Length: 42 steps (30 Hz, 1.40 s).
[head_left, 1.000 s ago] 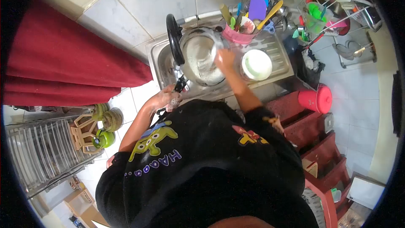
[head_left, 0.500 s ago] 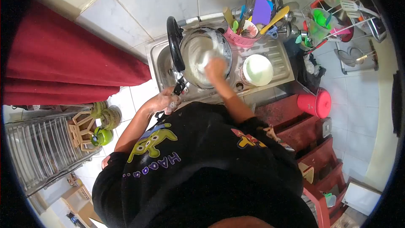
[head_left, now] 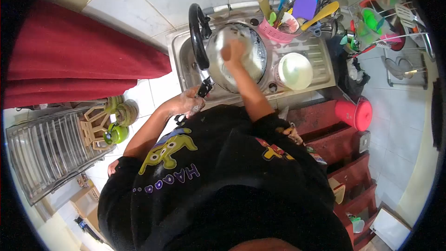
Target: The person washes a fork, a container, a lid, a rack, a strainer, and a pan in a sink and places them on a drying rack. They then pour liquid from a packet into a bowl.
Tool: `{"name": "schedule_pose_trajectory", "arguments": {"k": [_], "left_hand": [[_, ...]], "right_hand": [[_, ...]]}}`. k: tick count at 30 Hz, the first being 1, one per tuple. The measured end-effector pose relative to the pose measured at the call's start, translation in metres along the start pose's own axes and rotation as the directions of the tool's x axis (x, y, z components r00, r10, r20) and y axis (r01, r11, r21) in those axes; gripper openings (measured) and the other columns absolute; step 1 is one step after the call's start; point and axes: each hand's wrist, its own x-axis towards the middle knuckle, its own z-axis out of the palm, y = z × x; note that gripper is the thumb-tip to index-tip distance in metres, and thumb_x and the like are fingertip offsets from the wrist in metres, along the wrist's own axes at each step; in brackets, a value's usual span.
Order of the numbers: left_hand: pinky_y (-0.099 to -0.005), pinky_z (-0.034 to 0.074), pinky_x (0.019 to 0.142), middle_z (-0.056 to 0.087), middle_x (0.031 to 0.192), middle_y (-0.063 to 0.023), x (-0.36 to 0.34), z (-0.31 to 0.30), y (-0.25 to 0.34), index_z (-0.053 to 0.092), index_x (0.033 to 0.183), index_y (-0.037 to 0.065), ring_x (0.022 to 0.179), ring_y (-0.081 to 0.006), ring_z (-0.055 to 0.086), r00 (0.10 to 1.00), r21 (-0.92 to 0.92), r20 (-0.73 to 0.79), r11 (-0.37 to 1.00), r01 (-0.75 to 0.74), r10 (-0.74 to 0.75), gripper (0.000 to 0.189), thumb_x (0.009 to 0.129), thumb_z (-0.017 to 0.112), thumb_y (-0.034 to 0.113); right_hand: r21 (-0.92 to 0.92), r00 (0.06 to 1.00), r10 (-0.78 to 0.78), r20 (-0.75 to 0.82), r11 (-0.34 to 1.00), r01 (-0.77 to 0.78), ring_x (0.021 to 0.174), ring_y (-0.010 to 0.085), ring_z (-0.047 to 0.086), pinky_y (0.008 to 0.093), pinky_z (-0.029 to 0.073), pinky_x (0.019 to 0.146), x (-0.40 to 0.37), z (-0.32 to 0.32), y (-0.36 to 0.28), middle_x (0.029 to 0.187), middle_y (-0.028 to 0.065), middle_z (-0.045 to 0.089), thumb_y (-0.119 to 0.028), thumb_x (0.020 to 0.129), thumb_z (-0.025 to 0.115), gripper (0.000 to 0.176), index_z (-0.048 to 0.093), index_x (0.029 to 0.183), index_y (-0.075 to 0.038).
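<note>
1 black shirt [head_left: 223, 172] fills the space on the body side of both hands, with a green 3-eyed figure [head_left: 168, 151] printed nearer the left hand. A red curtain [head_left: 79, 51] hangs to the left of both hands. The steel sink [head_left: 316, 69] lies past the left hand and around the right, its ribbed drainboard to the right of both. Red boards [head_left: 350, 158] stand to the right of both hands, on the body side, and a wire rack [head_left: 51, 146] is well apart to the left hand's left.

The round pan [head_left: 248, 72] is in the sink, under the right hand and just beyond the left, with white suds across its inside. To the right hand's right, 1 white tub [head_left: 296, 71] rests on the drainboard. Farther right are 1 pink bucket [head_left: 360, 115] and, beyond the right hand, a pink basket [head_left: 278, 33] crowded with utensils. A black tap [head_left: 197, 42] arches between the curtain and the right hand.

The 2 hands are apart. The left hand [head_left: 189, 103], sudsy, is closed around the pan's black handle [head_left: 204, 88]. The right hand [head_left: 236, 50] is over the pan's inside, blurred; its grip and anything in it cannot be told.
</note>
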Motion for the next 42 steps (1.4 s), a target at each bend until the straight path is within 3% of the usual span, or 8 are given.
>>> {"name": "schedule_pose_trajectory", "arguments": {"k": [15, 22, 25, 28, 33, 37, 40, 42], "left_hand": [[-0.0182, 0.027, 0.028, 0.043, 0.060, 0.0001, 0.033, -0.041, -0.067, 0.039, 0.116, 0.001, 0.035, -0.0052, 0.035, 0.934, -0.586, 0.351, 0.761, 0.278, -0.071, 0.035, 0.081, 0.045, 0.005], [-0.0167, 0.029, 0.029, 0.046, 0.064, 0.0010, 0.069, -0.063, -0.134, 0.045, 0.107, 0.001, 0.038, -0.0043, 0.036, 0.955, -0.650, 0.258, 0.705, 0.284, -0.147, 0.028, 0.081, 0.047, 0.008], [-0.0291, 0.046, 0.067, 0.056, 0.078, -0.0044, 0.071, -0.071, -0.133, 0.052, 0.105, 0.001, 0.058, -0.0142, 0.053, 0.983, 0.186, 0.016, 0.966, 0.177, -0.183, 0.032, 0.084, 0.047, 0.024], [-0.0365, 0.034, 0.095, 0.055, 0.109, -0.0139, 0.074, -0.074, -0.153, 0.042, 0.121, 0.003, 0.102, -0.0270, 0.052, 0.950, 0.794, -0.278, 0.590, 0.145, 0.142, 0.050, 0.081, 0.052, 0.033], [-0.0403, 0.037, 0.091, 0.049, 0.116, -0.0171, 0.046, -0.058, -0.115, 0.033, 0.127, 0.011, 0.109, -0.0316, 0.046, 0.830, 0.769, -0.531, 0.508, 0.388, 0.170, 0.056, 0.080, 0.054, 0.032], [-0.0384, 0.038, 0.091, 0.052, 0.109, -0.0169, 0.028, -0.057, -0.118, 0.041, 0.121, 0.009, 0.104, -0.0324, 0.048, 0.781, 0.761, -0.483, 0.631, 0.152, 0.395, 0.047, 0.080, 0.056, 0.027], [-0.0374, 0.038, 0.091, 0.051, 0.110, -0.0166, 0.005, -0.054, -0.113, 0.043, 0.119, 0.008, 0.104, -0.0319, 0.048, 0.768, 0.649, -0.493, 0.761, 0.012, 0.409, 0.045, 0.080, 0.057, 0.024], [-0.0369, 0.038, 0.092, 0.050, 0.113, -0.0159, -0.008, -0.066, -0.129, 0.044, 0.118, 0.006, 0.105, -0.0305, 0.049, 0.753, 0.708, -0.443, 0.705, -0.039, 0.487, 0.044, 0.080, 0.057, 0.023]], "right_hand": [[-0.260, 0.887, -0.314, 0.338, 0.875, 0.408, 0.060, 0.0312, 0.059, 0.0443, 0.044, 0.055, -0.051, -0.031, 0.027, 0.065, 0.0163, 0.059, -0.014, 0.067, 0.057, 0.016, 0.060, 0.079, -0.004], [-0.292, 0.925, -0.204, -0.321, 0.950, 0.108, 0.068, 0.0301, 0.058, 0.0412, 0.044, 0.062, -0.076, -0.120, 0.107, 0.078, 0.0163, 0.060, -0.017, 0.070, 0.058, 0.025, 0.058, 0.092, -0.004], [-0.369, 0.958, -0.046, -0.284, 0.927, -0.066, 0.077, 0.0308, 0.058, 0.0418, 0.045, 0.066, -0.072, -0.166, 0.112, 0.085, 0.0157, 0.061, -0.018, 0.069, 0.061, 0.027, 0.060, 0.094, -0.009], [-0.614, 0.981, 0.014, -0.193, 0.778, -0.132, 0.082, 0.0311, 0.058, 0.0418, 0.045, 0.070, -0.073, -0.181, 0.112, 0.092, 0.0151, 0.060, -0.015, 0.068, 0.061, 0.031, 0.059, 0.098, -0.013], [-0.435, 0.940, 0.241, -0.242, 0.839, -0.328, 0.090, 0.0294, 0.057, 0.0393, 0.044, 0.077, -0.051, -0.187, 0.051, 0.102, 0.0148, 0.058, -0.016, 0.070, 0.061, 0.033, 0.057, 0.102, -0.011], [-0.108, 0.928, -0.302, -0.218, 0.953, 0.284, 0.077, 0.0237, 0.056, 0.0316, 0.044, 0.069, -0.014, -0.097, 0.020, 0.085, 0.0115, 0.059, -0.009, 0.072, 0.062, 0.020, 0.058, 0.091, -0.003], [0.879, 0.947, 0.033, 0.321, 0.362, -0.310, 0.092, 0.0208, 0.053, 0.0319, 0.042, 0.081, 0.007, -0.013, -0.004, 0.102, 0.0129, 0.056, -0.014, 0.074, 0.062, 0.037, 0.049, 0.108, -0.005], [0.552, 0.597, -0.115, 0.794, -0.275, -0.787, 0.103, 0.0237, 0.049, 0.0375, 0.041, 0.087, 0.028, 0.032, -0.001, 0.110, 0.0179, 0.054, -0.031, 0.078, 0.061, 0.055, 0.037, 0.122, -0.008]]}}
